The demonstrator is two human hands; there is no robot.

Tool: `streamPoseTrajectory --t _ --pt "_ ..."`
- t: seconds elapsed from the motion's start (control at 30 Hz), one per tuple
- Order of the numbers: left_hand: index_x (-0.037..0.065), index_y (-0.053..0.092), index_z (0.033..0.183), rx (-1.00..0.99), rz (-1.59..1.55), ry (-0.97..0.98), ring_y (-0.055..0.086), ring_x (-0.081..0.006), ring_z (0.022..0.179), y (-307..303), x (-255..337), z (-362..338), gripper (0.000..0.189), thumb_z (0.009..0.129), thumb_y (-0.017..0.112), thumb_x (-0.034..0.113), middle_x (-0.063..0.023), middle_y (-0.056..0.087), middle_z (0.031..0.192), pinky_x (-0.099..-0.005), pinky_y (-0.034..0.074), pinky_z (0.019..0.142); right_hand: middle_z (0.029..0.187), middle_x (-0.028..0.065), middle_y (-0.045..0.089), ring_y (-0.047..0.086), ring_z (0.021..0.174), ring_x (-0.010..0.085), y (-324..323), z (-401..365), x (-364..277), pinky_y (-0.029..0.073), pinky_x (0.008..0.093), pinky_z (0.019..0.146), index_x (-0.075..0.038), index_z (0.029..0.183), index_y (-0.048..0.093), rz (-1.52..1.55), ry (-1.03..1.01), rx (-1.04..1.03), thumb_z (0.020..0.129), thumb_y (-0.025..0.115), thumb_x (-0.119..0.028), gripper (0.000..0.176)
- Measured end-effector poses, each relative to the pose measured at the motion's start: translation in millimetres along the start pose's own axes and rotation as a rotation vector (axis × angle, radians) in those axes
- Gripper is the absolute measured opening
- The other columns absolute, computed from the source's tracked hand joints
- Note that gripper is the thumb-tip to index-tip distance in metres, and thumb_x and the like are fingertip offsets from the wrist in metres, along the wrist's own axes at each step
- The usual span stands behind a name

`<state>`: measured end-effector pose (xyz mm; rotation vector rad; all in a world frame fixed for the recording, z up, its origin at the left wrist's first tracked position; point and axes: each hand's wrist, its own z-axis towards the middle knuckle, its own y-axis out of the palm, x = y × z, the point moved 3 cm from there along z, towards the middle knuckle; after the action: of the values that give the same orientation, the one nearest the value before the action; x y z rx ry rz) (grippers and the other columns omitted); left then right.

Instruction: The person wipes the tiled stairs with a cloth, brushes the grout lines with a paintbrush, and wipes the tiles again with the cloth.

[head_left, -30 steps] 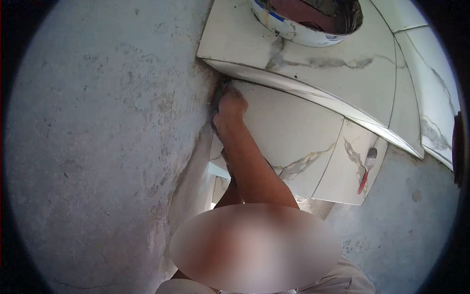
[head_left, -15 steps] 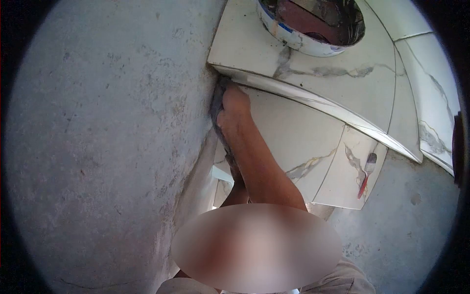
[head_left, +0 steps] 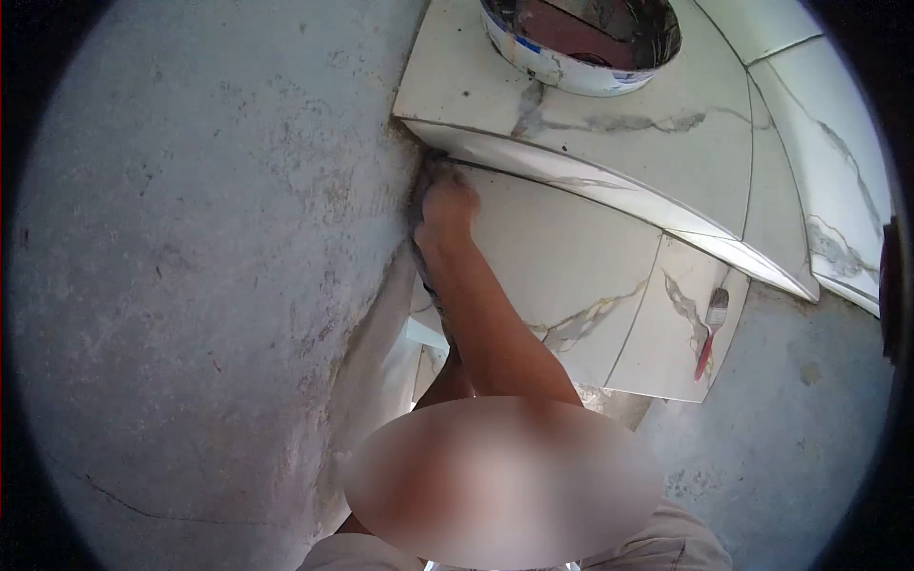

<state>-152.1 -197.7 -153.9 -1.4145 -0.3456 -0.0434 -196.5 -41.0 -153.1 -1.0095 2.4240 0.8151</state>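
Ledge tiles point(head_left: 571, 247) set, top and face. Right hand point(head_left: 446, 205) pushed into wall joint point(head_left: 428, 169) at upper corner — fingers bunched together, anything held cannot tell. Joint lower down hidden behind forearm point(head_left: 486, 324) — unverified.

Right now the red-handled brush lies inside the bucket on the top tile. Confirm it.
Not inside. The red-handled brush lies on the lower tile, apart from the bucket, which does stand on the top tile, as the head view shows.
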Motion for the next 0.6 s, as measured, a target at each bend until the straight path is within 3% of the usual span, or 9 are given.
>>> streamPoseTrajectory --t 0.13,0.2,0.27,0.3,0.37,0.43,0.5,0.53,0.6 --pt "-0.005 0.059 0.115 0.027 0.019 0.044 0.053 -0.0405 0.113 4 -2 0 0.038 0.093 0.051 0.025 -0.0234 0.053 0.127 -0.0521 0.037 0.100 0.096 0.0177 0.068 0.063 0.088 0.0245 21 -10 -14 0.046 0.0356 0.077 0.005 0.104 0.065 -0.257 -0.142 0.020 0.093 0.054 -0.017 0.027" --pt "-0.004 0.059 0.114 0.037 0.022 0.058 0.053 -0.0408 0.112 4 -3 0 0.037 0.093 0.051 0.025 -0.0232 0.054 0.126 -0.0520 0.037 0.100 0.092 0.0184 0.068 0.064 0.088 0.0274 27 -57 -50 0.047 0.0361 0.078 0.005 0.100 0.065 -0.373 -0.245 -0.167 0.092 0.057 -0.017 0.025" --pt "-0.004 0.059 0.114 0.053 0.015 0.079 0.053 -0.0410 0.111 -2 3 3 0.037 0.093 0.051 0.025 -0.0231 0.054 0.126 -0.0519 0.038 0.100 0.094 0.0172 0.068 0.063 0.088 0.0243 23 -104 -82 0.048 0.0347 0.080 0.003 0.097 0.066 -0.437 -0.637 -0.357 0.090 0.061 -0.015 0.020" --pt "-0.004 0.058 0.114 0.055 0.044 0.083 0.053 -0.0418 0.112 -8 6 6 0.037 0.092 0.051 0.025 -0.0229 0.054 0.126 -0.0522 0.037 0.099 0.094 0.0172 0.068 0.063 0.088 0.0243 12 -108 -82 0.048 0.0347 0.080 0.003 0.097 0.066 -0.444 -0.644 -0.352 0.090 0.061 -0.015 0.020" --pt "-0.003 0.058 0.113 0.064 0.062 0.094 0.052 -0.0425 0.112 6 -4 3 0.037 0.092 0.052 0.026 -0.0226 0.053 0.125 -0.0525 0.037 0.099 0.094 0.0062 0.065 0.059 0.087 0.0128 -10 -109 -90 0.048 0.0267 0.080 0.003 0.097 0.066 -0.377 -0.885 -0.159 0.092 0.063 -0.014 0.018" --pt "-0.001 0.044 0.131 -0.101 -0.275 -0.146 0.044 -0.0345 0.123 72 -49 -23 0.054 0.086 0.057 0.028 -0.0191 0.046 0.135 -0.0489 0.032 0.101 0.094 0.0059 0.065 0.059 0.087 0.0120 -42 -104 -133 0.048 0.0259 0.080 0.001 0.097 0.065 -0.337 -0.990 0.111 0.092 0.063 -0.009 0.012" --pt "0.000 0.044 0.131 -0.047 -0.127 -0.069 0.043 -0.0358 0.123 49 -31 -14 0.055 0.085 0.057 0.028 -0.0188 0.046 0.135 -0.0503 0.032 0.100 0.096 0.0083 0.064 0.060 0.088 0.0137 -81 -91 -168 0.049 0.0271 0.080 0.002 0.099 0.065 -0.424 -1.298 0.429 0.093 0.063 -0.009 0.012" --pt "0.002 0.044 0.131 0.011 0.029 0.008 0.043 -0.0372 0.123 40 -22 -9 0.056 0.084 0.057 0.029 -0.0185 0.046 0.135 -0.0517 0.031 0.100 0.096 0.0104 0.065 0.060 0.089 0.0153 -88 -95 -179 0.050 0.0277 0.080 0.002 0.100 0.065 -0.412 -1.318 0.506 0.092 0.063 -0.007 0.012" --pt "0.003 0.046 0.129 0.056 -0.006 0.044 0.045 -0.0410 0.119 43 -25 -10 0.054 0.084 0.057 0.030 -0.0201 0.046 0.134 -0.0554 0.033 0.097 0.098 0.0128 0.065 0.061 0.090 0.0209 -92 -79 -178 0.050 0.0308 0.081 0.001 0.102 0.066 -0.613 -1.488 0.482 0.088 0.065 -0.004 0.014"
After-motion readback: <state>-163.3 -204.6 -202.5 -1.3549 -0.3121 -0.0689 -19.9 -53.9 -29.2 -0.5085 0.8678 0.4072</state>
